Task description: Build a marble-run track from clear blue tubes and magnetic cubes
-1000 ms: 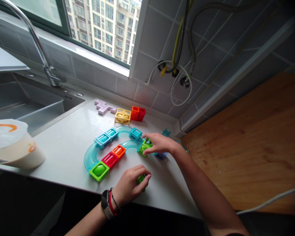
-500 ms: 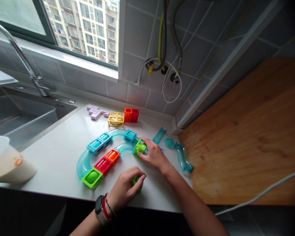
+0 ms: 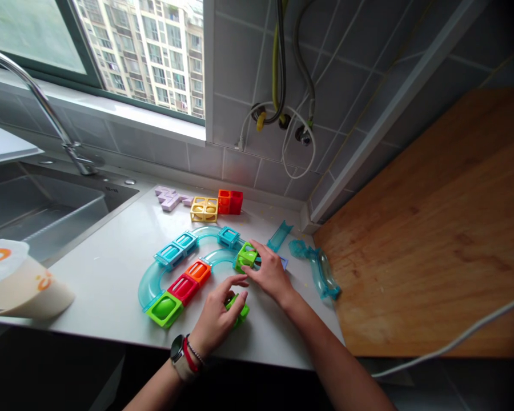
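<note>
My right hand (image 3: 270, 273) grips a green marble-run block (image 3: 245, 257) between thumb and fingers, at the right end of a curved clear-blue track piece (image 3: 221, 256). Close below it, my left hand (image 3: 216, 311) has its index finger and thumb spread apart. Another green block (image 3: 243, 315) is by that thumb, partly hidden behind the hand. The track loop runs left through an orange block (image 3: 199, 272), a red block (image 3: 183, 289) and a green corner block (image 3: 165, 309). A blue curve (image 3: 149, 285) links these to blue blocks (image 3: 176, 250) behind.
Yellow blocks (image 3: 204, 209), red blocks (image 3: 230, 202) and lilac pieces (image 3: 170, 200) stand at the back. Loose blue track pieces (image 3: 319, 271) lie by a wooden board (image 3: 420, 240) on the right. A cup (image 3: 25, 282) and a sink (image 3: 64, 214) are on the left.
My left hand's fingers have spread from their curl around the lower green block, exposing more of it. My right hand keeps its grip on the other green block. The view has shifted slightly.
</note>
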The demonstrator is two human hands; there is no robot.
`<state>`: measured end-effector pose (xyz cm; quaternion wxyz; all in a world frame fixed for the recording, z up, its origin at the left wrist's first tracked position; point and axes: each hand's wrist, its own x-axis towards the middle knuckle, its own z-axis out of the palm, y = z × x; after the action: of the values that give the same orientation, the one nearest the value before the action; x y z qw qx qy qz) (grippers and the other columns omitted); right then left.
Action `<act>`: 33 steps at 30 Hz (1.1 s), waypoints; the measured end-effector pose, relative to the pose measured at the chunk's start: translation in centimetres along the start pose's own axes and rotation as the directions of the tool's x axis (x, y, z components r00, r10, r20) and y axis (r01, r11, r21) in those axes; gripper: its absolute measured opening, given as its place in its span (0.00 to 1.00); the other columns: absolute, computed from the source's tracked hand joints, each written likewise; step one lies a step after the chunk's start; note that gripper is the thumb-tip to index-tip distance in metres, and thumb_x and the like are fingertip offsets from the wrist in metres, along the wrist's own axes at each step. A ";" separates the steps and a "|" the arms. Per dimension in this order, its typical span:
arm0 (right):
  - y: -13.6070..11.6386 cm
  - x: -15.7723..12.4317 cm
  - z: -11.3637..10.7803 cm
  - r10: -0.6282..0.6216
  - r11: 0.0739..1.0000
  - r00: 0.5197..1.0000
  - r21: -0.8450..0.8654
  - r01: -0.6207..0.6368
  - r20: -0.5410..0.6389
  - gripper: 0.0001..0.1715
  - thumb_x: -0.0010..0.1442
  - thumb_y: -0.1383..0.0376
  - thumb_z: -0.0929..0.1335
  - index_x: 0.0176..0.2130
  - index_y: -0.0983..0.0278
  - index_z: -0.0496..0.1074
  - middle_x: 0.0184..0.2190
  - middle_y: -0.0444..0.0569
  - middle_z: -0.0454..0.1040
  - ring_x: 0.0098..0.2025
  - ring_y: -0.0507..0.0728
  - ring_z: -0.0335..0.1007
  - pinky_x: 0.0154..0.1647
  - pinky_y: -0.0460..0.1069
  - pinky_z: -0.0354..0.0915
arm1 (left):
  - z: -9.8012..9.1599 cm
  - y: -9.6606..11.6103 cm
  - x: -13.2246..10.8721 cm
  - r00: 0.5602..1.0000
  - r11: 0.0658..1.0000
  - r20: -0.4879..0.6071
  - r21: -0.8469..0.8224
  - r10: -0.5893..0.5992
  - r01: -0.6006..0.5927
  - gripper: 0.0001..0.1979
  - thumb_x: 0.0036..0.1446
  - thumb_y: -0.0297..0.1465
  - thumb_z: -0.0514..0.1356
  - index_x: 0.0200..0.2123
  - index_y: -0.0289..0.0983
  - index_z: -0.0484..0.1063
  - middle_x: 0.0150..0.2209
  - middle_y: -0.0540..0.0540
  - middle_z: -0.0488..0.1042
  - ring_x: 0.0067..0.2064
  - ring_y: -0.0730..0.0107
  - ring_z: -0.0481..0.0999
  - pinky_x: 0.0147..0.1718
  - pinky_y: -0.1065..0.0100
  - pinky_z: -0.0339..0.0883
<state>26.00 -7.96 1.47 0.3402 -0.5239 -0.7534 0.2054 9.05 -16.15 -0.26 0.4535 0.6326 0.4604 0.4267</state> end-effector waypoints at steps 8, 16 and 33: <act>0.0 -1.4 0.3 -0.039 0.997 0.987 0.066 0.050 -0.157 0.44 0.58 0.64 0.74 0.68 0.58 0.59 0.58 0.56 0.68 0.59 0.64 0.69 0.59 0.58 0.70 | -0.4 -0.9 0.0 0.996 0.998 -0.081 -0.060 -0.033 0.028 0.21 0.71 0.44 0.48 0.53 0.38 0.73 0.37 0.45 0.78 0.38 0.64 0.76 0.39 0.65 0.69; -2.2 -10.0 0.1 -0.020 0.958 0.974 0.275 0.084 -0.226 0.21 0.65 0.66 0.68 0.58 0.57 0.70 0.49 0.52 0.73 0.49 0.60 0.73 0.46 0.53 0.74 | -0.4 -1.6 0.1 0.979 0.984 -0.184 -0.168 -0.084 0.053 0.28 0.72 0.48 0.41 0.53 0.37 0.73 0.39 0.43 0.75 0.39 0.62 0.75 0.38 0.64 0.70; -1.4 -11.6 -0.6 0.024 0.966 0.972 0.257 0.039 -0.236 0.26 0.59 0.66 0.72 0.57 0.58 0.71 0.54 0.54 0.72 0.57 0.63 0.69 0.59 0.58 0.69 | 0.9 -0.9 -0.3 0.968 0.939 0.084 0.238 0.236 -0.249 0.14 0.71 0.33 0.51 0.56 0.42 0.70 0.54 0.40 0.73 0.56 0.58 0.73 0.57 0.56 0.68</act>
<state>28.06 -19.24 -0.64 0.4941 -0.4927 -0.6760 0.2371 9.64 -16.41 -1.39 0.3275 0.7473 0.4162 0.4014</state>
